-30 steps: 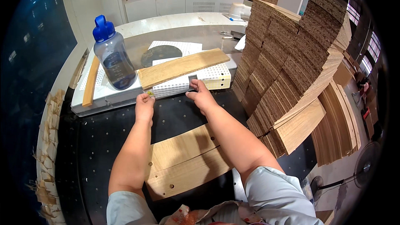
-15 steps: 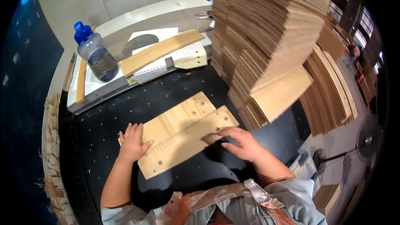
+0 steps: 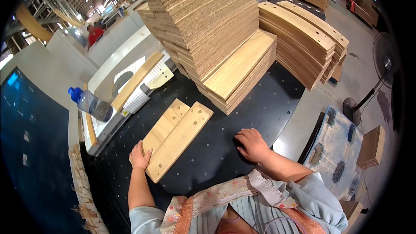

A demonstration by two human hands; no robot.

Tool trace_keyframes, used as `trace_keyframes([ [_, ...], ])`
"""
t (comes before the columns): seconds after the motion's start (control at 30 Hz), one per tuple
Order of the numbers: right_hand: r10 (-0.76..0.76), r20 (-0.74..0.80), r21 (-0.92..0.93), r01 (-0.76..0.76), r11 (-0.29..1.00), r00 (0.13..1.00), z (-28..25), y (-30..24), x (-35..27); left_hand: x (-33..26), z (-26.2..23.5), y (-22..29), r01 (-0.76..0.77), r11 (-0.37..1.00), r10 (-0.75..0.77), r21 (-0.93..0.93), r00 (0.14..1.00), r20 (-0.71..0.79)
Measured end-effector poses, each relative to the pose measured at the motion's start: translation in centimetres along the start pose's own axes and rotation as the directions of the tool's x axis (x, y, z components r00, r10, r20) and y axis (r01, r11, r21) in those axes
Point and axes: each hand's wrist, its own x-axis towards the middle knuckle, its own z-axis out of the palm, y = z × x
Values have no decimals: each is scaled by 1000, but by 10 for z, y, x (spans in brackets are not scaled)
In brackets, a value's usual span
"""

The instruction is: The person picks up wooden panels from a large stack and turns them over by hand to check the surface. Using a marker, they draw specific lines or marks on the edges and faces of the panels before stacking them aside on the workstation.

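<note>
Two drilled wooden boards (image 3: 177,136) are laid side by side on the black perforated table (image 3: 268,104), just in front of the tall panel stack (image 3: 208,21) — their long axes run from near-left to far-right, toward that stack. The near end of the boards is gripped by the left hand (image 3: 140,157), fingers curled together over the edge. The right hand (image 3: 251,144) is pressed flat on the table to the right of the boards, fingers slightly spread — nothing is held in it.
</note>
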Motion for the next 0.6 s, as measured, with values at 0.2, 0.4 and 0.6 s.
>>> trace_keyframes([
  [0.2, 10, 34, -33, -9, 999, 999, -3, 1, -5, -5, -7, 15, 20, 1000, -20, -1, 999, 44],
  [0.4, 34, 57, -36, -32, 999, 998, -1, -3, -3, -7, -3, 6, 19, 1000, -19, 8, 999, 34],
  [0.6, 54, 69, -43, -51, 998, 996, -3, -2, -2, -1, -1, 9, -16, 1000, 16, 13, 1000, 5],
])
